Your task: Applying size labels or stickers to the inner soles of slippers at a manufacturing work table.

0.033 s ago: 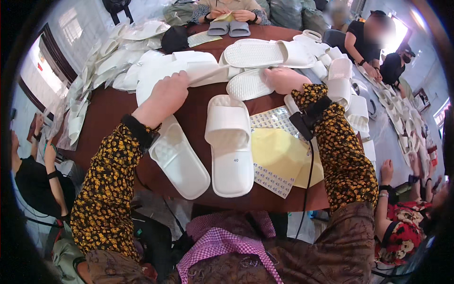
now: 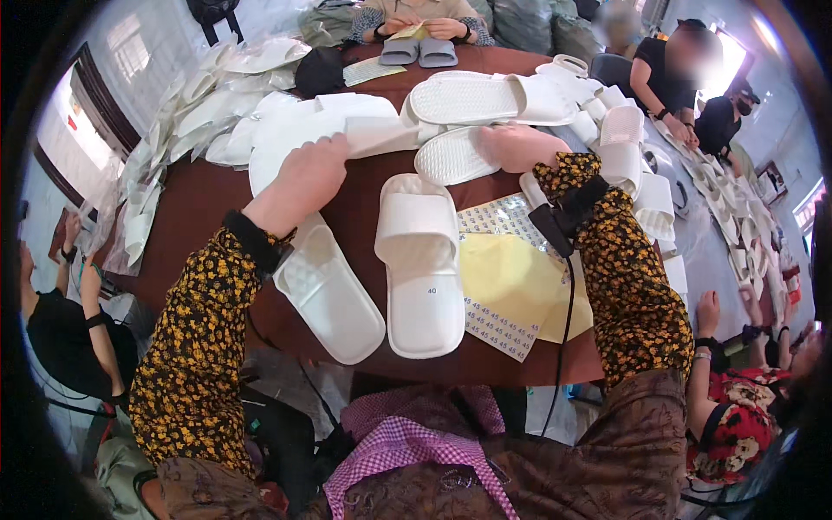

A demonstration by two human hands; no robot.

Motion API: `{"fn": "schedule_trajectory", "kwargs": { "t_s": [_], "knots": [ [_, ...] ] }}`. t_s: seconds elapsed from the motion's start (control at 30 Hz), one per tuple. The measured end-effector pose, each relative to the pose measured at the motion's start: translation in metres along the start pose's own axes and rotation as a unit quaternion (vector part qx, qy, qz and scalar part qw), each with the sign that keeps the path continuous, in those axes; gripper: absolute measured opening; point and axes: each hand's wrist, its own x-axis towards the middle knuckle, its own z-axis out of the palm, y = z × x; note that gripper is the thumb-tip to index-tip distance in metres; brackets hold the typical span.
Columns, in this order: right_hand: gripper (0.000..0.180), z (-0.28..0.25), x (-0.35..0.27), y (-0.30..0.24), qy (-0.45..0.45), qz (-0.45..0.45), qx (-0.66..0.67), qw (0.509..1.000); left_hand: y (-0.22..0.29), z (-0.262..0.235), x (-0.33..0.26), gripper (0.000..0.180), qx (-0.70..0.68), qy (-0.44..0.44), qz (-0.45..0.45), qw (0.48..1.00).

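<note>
Left arm: comes up from the lower left edge, stretched forward and slightly inward, in a yellow-and-black flowered sleeve with a dark cuff at the wrist
Left hand (image 2: 305,178): palm down, back of the hand facing the camera, fingers curled loosely forward and pressed flat, tips hidden
Right arm: comes up from the lower right, bent inward at the elbow, same flowered sleeve, a dark band around the wrist
Right hand (image 2: 518,146): palm down, pointing left, fingers together and mostly hidden, whether it grips cannot be told
</note>
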Motion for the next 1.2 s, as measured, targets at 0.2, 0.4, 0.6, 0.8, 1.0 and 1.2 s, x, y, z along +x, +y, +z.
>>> {"fn": "schedule_trajectory", "kwargs": {
  "t_s": [0.2,0.4,0.6,0.8,1.0,1.2],
  "knots": [
    [0.063,-0.004,-0.002,-0.063,0.058,-0.081,0.041,0.994,0.013,-0.004,-0.013,0.028,-0.036,-0.067,0.012,0.997],
    [0.04,0.006,0.002,-0.067,0.064,-0.015,-0.037,0.997,0.003,-0.007,-0.021,0.037,-0.094,-0.063,0.012,0.993],
    [0.033,0.013,0.014,-0.04,0.024,0.057,-0.005,0.998,-0.006,0.003,-0.027,0.038,-0.099,-0.045,0.015,0.994],
    [0.038,-0.013,-0.011,-0.049,-0.004,0.034,-0.002,0.999,0.003,-0.028,-0.048,0.043,-0.127,0.023,0.048,0.99],
    [0.025,-0.064,-0.102,-0.097,0.2,-0.045,0.022,0.979,0.082,-0.073,-0.111,0.044,-0.251,0.069,0.16,0.952],
    [0.018,-0.058,-0.175,-0.153,0.329,-0.045,0.15,0.931,0.148,-0.062,-0.166,0.054,-0.306,0.001,0.157,0.939]
  ]
}}
